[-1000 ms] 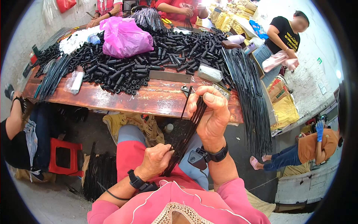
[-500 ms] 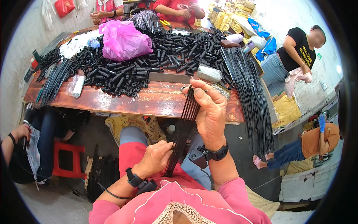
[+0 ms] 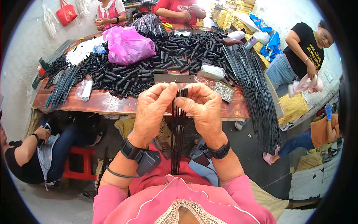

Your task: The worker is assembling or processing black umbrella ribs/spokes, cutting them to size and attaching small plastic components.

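A bundle of thin black umbrella ribs [image 3: 178, 138] hangs upright between my hands, its lower end at my lap. My right hand [image 3: 201, 106] is closed round the top of the bundle, thumb pressed across the ribs. Beside it, my left hand [image 3: 156, 108] is pinched at the bundle's top end. A short thin wire [image 3: 175, 80] sticks up from its thumb and fingertip. The fingertips of both hands nearly meet over the rib ends.
Black plastic tube parts [image 3: 130, 76] are heaped over the wooden table [image 3: 112, 106]. A pink plastic bag [image 3: 128, 46] lies on them. Right of my hands are a tray of small metal pieces [image 3: 224, 91] and long black ribs [image 3: 253, 93] overhanging the edge. Other people sit and stand around.
My left hand has risen from the lower part of the bundle to its top, beside my right hand. The bundle has gone from slanted to upright. My view has shifted slightly.
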### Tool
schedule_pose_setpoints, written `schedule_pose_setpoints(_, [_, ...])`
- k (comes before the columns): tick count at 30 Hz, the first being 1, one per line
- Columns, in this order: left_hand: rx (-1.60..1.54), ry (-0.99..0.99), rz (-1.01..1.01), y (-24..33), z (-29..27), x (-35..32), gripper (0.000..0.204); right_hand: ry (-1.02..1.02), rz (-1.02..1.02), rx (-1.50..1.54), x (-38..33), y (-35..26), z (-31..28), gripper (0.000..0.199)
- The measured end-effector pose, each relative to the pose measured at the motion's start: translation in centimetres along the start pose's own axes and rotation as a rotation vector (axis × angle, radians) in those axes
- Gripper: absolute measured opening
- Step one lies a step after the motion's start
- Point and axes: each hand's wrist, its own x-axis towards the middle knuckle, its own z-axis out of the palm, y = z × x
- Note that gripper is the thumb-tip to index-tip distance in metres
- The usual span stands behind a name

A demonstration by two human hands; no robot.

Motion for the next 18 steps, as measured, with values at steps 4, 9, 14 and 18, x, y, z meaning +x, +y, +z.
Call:
schedule_pose_setpoints(4, [-0.201, -0.041, -0.064, 1.6, 0.2, 0.2, 0.020, 0.034, 0.079, -0.044, 0.1, -0.5, 0.7, 0.012])
schedule_pose_setpoints(9, [-0.487, 0.031, -0.044, -0.1, 0.2, 0.4, 0.014, 0.098, 0.026, -0.111, 0.0, 0.0, 1.0, 0.013])
schedule_pose_setpoints(14, [-0.493, -0.013, -0.010, -0.3, -0.4, 0.3, 0.013, 0.022, 0.047, -0.066, 0.4, 0.5, 0.4, 0.016])
schedule_pose_setpoints(18, [-0.521, -0.103, -0.075, -0.1, -1.2, 0.8, 0.012, -0.101, 0.110, 0.073, 1.2, 0.6, -0.6, 0.017])
